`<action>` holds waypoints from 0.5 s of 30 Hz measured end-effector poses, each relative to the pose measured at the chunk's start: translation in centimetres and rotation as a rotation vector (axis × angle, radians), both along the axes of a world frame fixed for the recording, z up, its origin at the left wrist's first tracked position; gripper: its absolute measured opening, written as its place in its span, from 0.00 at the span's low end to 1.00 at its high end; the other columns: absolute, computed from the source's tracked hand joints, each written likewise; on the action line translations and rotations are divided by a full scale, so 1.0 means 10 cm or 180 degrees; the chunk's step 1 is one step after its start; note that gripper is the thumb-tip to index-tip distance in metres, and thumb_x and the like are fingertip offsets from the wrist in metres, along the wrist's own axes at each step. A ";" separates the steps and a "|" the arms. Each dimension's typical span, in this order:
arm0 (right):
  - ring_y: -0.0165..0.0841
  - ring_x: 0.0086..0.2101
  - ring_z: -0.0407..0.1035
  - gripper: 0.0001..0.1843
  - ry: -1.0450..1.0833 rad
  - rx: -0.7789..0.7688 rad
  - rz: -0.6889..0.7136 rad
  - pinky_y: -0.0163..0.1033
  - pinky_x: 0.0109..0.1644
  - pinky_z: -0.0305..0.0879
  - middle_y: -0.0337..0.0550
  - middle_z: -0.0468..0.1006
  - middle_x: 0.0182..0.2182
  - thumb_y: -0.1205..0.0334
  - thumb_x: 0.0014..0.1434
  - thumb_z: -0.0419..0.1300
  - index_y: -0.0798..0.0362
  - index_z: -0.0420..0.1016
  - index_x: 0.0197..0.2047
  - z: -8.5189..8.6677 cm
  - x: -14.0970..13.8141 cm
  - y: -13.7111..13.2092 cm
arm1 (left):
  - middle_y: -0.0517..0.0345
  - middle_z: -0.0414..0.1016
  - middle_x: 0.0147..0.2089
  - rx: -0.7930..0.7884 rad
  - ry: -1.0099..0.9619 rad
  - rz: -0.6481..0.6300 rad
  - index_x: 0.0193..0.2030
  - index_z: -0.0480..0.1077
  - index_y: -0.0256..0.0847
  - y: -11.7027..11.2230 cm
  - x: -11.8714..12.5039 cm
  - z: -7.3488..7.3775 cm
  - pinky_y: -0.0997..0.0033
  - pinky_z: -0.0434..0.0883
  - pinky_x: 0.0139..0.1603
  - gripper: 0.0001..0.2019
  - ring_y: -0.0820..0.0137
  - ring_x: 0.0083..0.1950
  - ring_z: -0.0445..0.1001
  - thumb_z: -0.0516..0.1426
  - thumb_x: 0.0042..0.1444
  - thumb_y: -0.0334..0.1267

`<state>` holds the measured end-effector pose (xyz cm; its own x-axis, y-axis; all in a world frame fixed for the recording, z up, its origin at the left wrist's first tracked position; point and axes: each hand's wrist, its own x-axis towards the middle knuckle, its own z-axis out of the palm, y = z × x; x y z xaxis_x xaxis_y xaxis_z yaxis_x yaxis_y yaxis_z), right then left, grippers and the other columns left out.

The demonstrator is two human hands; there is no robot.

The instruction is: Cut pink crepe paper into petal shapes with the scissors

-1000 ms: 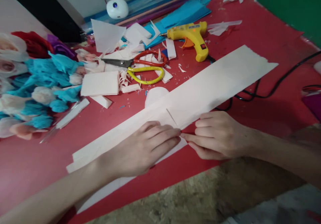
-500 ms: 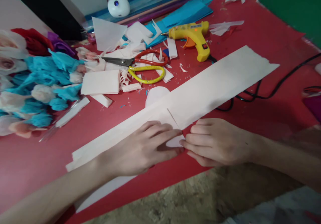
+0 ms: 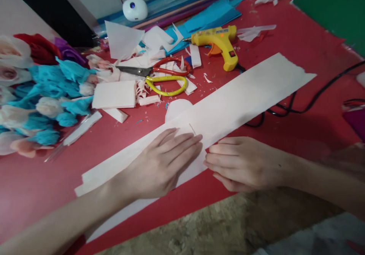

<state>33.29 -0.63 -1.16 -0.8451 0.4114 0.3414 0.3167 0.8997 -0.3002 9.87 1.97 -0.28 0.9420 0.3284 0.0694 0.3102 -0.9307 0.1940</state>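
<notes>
A long strip of pale pink crepe paper [image 3: 245, 95] lies slantwise across the red table [image 3: 291, 45]. My left hand [image 3: 162, 163] rests flat on the strip near its middle, fingers stretched out together. My right hand [image 3: 242, 163] is just to its right, fingers curled and pressed together, pinching the strip's near edge by a small cut in the paper. The fingertips of both hands almost meet.
Scissors with red and yellow handles [image 3: 159, 74] and a yellow glue gun [image 3: 218, 42] with a black cord [image 3: 299, 104] lie behind the strip, among paper scraps. Paper flowers [image 3: 37, 91] in teal, white and red are heaped at left. Blue paper sheets [image 3: 211, 15] lie at the back.
My left hand has flattened and slid a little up onto the strip, covering the cut flap. My right hand has dropped slightly toward the near edge.
</notes>
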 end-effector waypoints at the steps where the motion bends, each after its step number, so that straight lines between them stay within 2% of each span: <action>1: 0.31 0.33 0.68 0.14 0.0023 -0.0037 0.0010 0.38 0.38 0.65 0.43 0.76 0.28 0.71 0.59 0.48 0.59 0.75 0.32 0.00 0.00 0.00 | 0.50 0.61 0.64 0.0033 0.0013 0.0069 0.59 0.59 0.31 0.00 0.00 0.00 0.51 0.52 0.65 0.24 0.60 0.65 0.57 0.47 0.54 0.25; 4: 0.32 0.32 0.68 0.14 0.0091 -0.0137 0.0016 0.38 0.37 0.66 0.43 0.76 0.28 0.71 0.59 0.48 0.59 0.75 0.32 0.00 0.00 0.00 | 0.50 0.61 0.64 0.0085 0.0093 0.0161 0.62 0.57 0.31 0.01 0.00 0.00 0.50 0.49 0.67 0.26 0.60 0.66 0.55 0.47 0.54 0.25; 8: 0.32 0.32 0.68 0.14 0.0094 -0.0203 -0.0002 0.38 0.37 0.67 0.45 0.76 0.28 0.71 0.59 0.48 0.59 0.75 0.32 0.02 0.01 0.00 | 0.44 0.57 0.65 0.0129 0.0224 0.0160 0.64 0.51 0.27 0.04 -0.02 0.02 0.49 0.46 0.67 0.30 0.57 0.68 0.50 0.47 0.53 0.28; 15: 0.33 0.32 0.67 0.14 0.0028 -0.0221 0.0011 0.38 0.36 0.67 0.45 0.76 0.27 0.70 0.59 0.49 0.59 0.75 0.32 0.03 0.01 0.00 | 0.42 0.51 0.68 0.0085 0.0342 0.0368 0.65 0.48 0.26 0.10 -0.04 0.00 0.50 0.42 0.68 0.35 0.58 0.69 0.45 0.47 0.48 0.31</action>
<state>33.38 -0.59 -0.86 -0.8436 0.4315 0.3196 0.3107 0.8777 -0.3647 9.52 2.97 -0.24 0.9004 0.4346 -0.0194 0.4333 -0.8919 0.1297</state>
